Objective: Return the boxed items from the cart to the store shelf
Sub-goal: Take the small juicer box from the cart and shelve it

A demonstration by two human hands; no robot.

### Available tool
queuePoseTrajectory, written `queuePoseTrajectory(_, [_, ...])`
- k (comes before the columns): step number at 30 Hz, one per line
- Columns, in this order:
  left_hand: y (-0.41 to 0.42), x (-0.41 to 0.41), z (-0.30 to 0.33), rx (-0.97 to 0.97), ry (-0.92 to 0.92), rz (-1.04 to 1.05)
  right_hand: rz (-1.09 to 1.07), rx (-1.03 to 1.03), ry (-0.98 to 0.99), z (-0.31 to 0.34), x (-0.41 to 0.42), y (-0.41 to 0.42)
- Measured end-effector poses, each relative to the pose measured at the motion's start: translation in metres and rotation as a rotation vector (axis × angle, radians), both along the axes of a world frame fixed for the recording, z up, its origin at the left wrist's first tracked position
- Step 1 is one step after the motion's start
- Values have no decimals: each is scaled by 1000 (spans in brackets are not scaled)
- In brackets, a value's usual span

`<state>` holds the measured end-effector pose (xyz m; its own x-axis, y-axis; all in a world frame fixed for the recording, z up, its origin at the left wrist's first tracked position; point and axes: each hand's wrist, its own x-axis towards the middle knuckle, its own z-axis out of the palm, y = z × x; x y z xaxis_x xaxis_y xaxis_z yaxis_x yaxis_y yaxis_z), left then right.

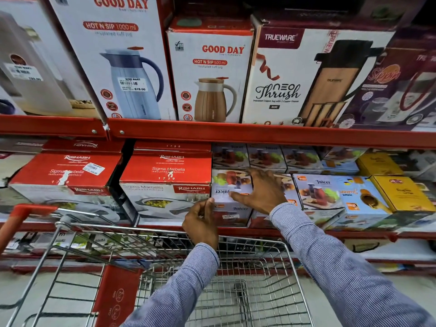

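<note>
A white juicer box (230,185) stands on the middle red shelf (259,137), between a red Rishabh casserole box (165,185) and other juicer boxes (318,192). My left hand (201,223) presses its lower left front corner with fingers curled. My right hand (262,190) lies spread on its top right edge. The wire cart (236,291) sits directly below my arms, and no boxes show in its basket.
Tall Good Day jug boxes (212,74) and a Trueware box (295,74) fill the upper shelf. Yellow boxes (401,192) sit at the right. The cart's red handle (18,220) is at the left. A lower shelf holds more goods behind the cart.
</note>
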<state>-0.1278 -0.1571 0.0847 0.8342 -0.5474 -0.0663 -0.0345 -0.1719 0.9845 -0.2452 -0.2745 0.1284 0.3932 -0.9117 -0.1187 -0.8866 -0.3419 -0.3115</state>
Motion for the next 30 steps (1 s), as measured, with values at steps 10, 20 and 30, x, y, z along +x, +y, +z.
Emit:
queuePoseTrajectory(10, [1, 2, -5, -12, 10, -25, -25, 40, -84, 3, 1, 8])
queuePoseTrajectory(20, [2, 2, -5, -23, -4, -54, -35, 87, -202, 9, 7, 14])
queuePoseTrajectory(30, [0, 4, 1, 12, -35, -67, 4, -85, -13, 11, 8, 7])
